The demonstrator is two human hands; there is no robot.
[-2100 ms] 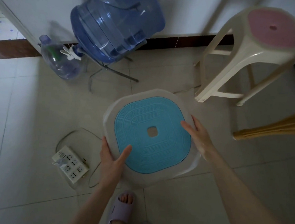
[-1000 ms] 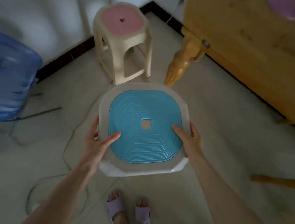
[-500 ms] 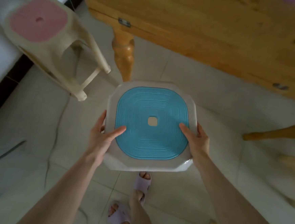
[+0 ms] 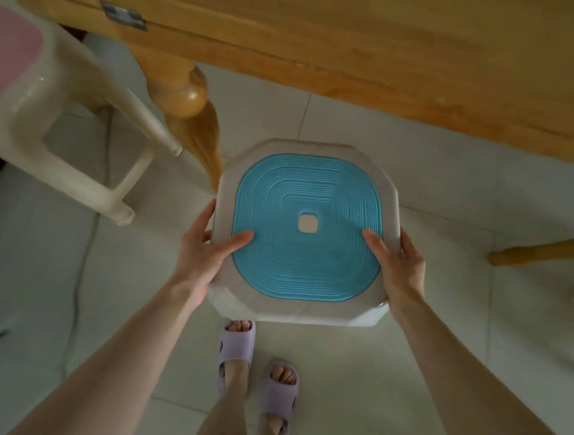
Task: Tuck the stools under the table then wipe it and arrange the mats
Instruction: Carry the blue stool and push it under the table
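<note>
I hold a grey stool with a ribbed blue seat (image 4: pixel 307 229) in front of me, seen from straight above. My left hand (image 4: pixel 204 248) grips its left rim with the thumb on the blue pad. My right hand (image 4: pixel 398 264) grips the right rim the same way. The stool's far edge is just short of the wooden table's front edge (image 4: pixel 325 59), which runs across the top of the view. A cream stool with a pink seat (image 4: pixel 32 70) stands at the left, beside the table's turned leg (image 4: pixel 181 102). The blue stool's legs are hidden under its seat.
Another wooden leg (image 4: pixel 547 251) reaches in from the right. A thin cable (image 4: pixel 80 269) trails over the pale tiled floor at the left. My feet in lilac slippers (image 4: pixel 237 347) stand just behind the stool.
I have carried the blue stool away from the water bottle and turned to face the table. The table edge now fills the top, and the pink stool has slid to the left.
</note>
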